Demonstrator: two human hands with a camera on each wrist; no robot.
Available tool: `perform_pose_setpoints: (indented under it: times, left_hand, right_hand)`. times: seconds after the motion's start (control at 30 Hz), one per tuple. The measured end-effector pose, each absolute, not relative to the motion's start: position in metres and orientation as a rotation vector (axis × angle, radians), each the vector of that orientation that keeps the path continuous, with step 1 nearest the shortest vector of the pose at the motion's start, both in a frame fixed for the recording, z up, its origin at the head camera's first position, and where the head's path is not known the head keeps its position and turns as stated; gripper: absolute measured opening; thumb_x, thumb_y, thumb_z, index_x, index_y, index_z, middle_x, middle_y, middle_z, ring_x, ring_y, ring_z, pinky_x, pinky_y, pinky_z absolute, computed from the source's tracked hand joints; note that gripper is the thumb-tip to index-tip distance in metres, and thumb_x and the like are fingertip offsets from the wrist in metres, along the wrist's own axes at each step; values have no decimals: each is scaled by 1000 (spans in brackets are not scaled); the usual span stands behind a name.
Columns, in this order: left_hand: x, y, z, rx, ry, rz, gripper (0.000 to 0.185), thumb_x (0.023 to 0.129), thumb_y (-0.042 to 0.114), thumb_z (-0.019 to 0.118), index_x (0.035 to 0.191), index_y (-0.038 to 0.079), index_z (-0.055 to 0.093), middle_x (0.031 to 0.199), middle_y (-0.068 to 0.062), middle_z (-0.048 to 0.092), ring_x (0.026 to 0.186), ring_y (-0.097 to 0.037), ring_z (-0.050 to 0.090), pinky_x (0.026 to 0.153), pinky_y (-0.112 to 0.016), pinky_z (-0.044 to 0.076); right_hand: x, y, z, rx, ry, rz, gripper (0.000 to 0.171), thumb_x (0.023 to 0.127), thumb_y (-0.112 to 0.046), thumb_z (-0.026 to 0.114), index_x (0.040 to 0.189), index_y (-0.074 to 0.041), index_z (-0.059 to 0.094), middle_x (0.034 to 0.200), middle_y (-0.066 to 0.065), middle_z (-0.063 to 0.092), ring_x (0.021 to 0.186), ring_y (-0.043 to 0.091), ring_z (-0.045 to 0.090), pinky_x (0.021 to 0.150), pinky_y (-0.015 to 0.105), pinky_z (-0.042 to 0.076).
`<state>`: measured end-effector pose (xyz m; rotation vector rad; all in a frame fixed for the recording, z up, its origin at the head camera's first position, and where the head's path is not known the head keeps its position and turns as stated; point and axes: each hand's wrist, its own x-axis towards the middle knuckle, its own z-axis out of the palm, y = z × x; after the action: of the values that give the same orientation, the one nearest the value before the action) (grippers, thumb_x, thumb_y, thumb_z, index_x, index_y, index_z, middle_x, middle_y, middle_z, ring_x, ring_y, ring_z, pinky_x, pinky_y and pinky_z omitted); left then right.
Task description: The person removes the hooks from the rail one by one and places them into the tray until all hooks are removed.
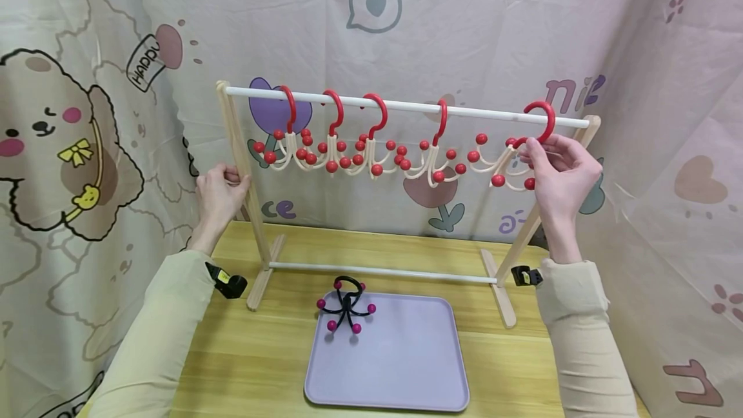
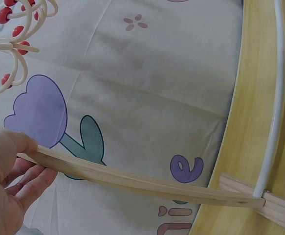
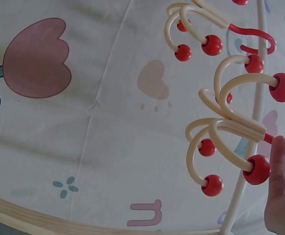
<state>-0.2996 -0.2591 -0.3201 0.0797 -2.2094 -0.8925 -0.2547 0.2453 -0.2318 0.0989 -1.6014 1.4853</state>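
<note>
A wooden rack with a white top bar (image 1: 487, 113) stands on the table. My left hand (image 1: 222, 199) grips its left wooden post (image 1: 257, 224), thumb on one side and fingers on the other. With my right hand (image 1: 563, 179) I pinch the lower part of the red hook (image 1: 549, 122) of the rightmost claw hanger (image 3: 245, 128), which has cream curved arms and red balls. That hook's tip is near the top bar; whether it bears on the bar I cannot tell. Several similar hangers (image 1: 433, 163) hang along the bar to the left, by their red hooks.
On the wood-grain table (image 1: 232, 353), a lilac tray (image 1: 400, 366) lies in front of the rack. A black claw hanger with pink balls (image 1: 347, 304) rests on its far left corner. A lower white bar (image 1: 383, 271) joins the rack's feet. Printed curtains (image 1: 371, 50) surround the table.
</note>
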Motion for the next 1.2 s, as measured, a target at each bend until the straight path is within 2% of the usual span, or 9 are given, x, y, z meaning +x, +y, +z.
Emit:
perform_pose_setpoints:
  times: [0.33,0.6,0.87,0.93,1.07,1.2]
  left_hand:
    - [-300,-259,-320,91,-2216,-891,24,92,12,67,101,-10,68,92,-29,72,81,-40,66,73,-32,40]
    - [-299,-259,-319,94,-2229,-898,25,92,13,66,102,-10,68,93,-29,71,81,-40,66,74,-33,41]
    - [-300,-259,-319,95,-2222,-892,25,92,12,66,102,-11,68,93,-29,72,81,-41,67,74,-33,41]
    - [-299,-259,-319,98,-2226,-893,25,92,12,66,102,-11,68,94,-30,72,82,-41,67,74,-33,41]
    - [-299,-258,-319,94,-2226,-895,25,93,12,66,102,-11,67,93,-30,71,82,-41,67,74,-34,41]
    - [-299,-258,-319,93,-2225,-894,25,93,12,66,102,-11,67,93,-30,71,82,-42,67,74,-34,41]
  right_hand:
    - [-246,251,-252,177,-1672,1596,20,87,-12,77,106,-6,75,91,-9,77,76,4,74,71,15,55]
    - [-239,254,-278,154,-1723,1629,22,88,-15,77,106,-3,73,91,-9,77,77,4,74,72,15,55]
    - [-239,252,-312,185,-1754,1735,14,89,-8,76,98,0,71,81,-5,78,68,5,73,59,17,55]
    - [-240,249,-323,194,-1759,1783,15,89,-5,75,98,5,69,78,-3,78,66,7,73,56,18,55]
    - [-240,241,-345,215,-1823,1848,8,89,-1,72,96,2,70,78,-1,78,65,9,74,60,21,57]
    - [-239,234,-366,227,-1965,1862,6,91,-3,72,96,-3,69,78,-4,78,66,8,74,60,21,57]
